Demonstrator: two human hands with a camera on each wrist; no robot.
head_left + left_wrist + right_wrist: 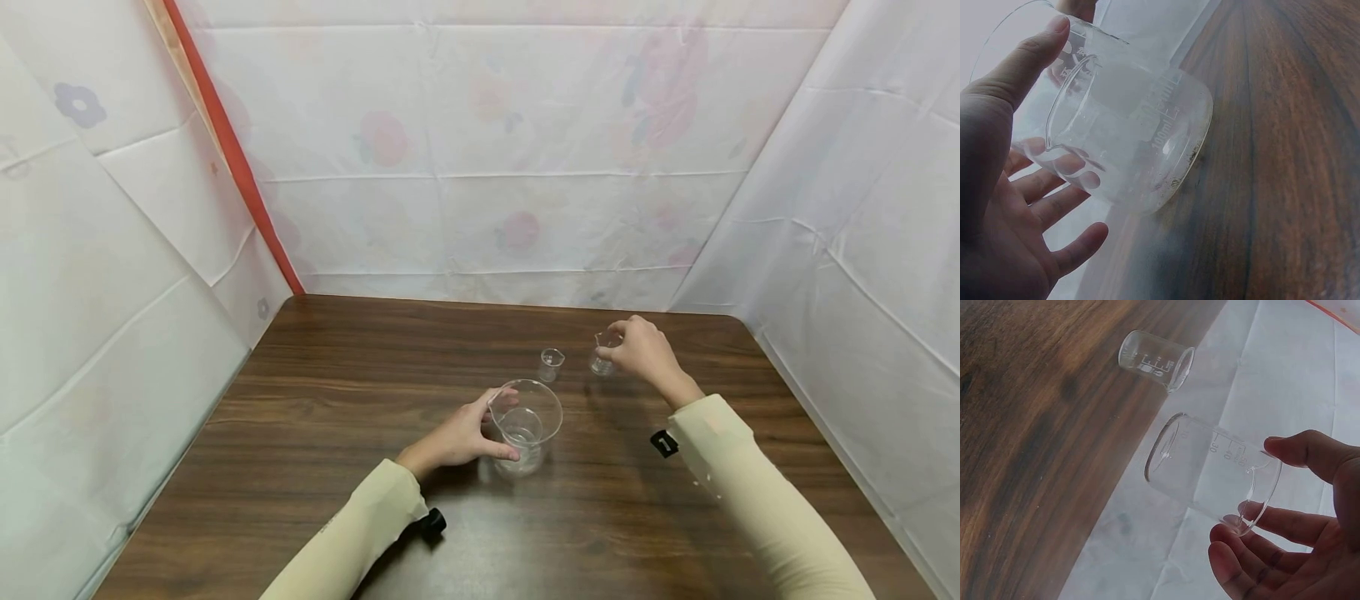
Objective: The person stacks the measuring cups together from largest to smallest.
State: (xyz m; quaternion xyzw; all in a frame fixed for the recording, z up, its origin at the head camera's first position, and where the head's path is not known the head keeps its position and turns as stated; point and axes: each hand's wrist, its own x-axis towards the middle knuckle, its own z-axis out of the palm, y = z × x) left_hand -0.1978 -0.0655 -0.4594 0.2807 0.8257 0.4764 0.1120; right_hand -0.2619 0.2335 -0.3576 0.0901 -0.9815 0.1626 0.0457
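Note:
My left hand [468,433] grips a large glass beaker [556,417] from its left side, thumb in front and fingers round the back. Inside that beaker stands a smaller glass beaker [521,425]; the left wrist view shows its spout and rim through the outer wall. My right hand [643,346] pinches a small beaker [1204,469] by the rim between thumb and fingers, and its base looks raised off the table in the right wrist view. Between the two hands, the smallest beaker [551,364] stands upright on the table, touched by neither.
The brown wooden table [315,400] ends at a back edge close behind the small beakers. White patterned cloth [480,125] hangs behind and at both sides. A red strip [225,142] runs down the left back corner.

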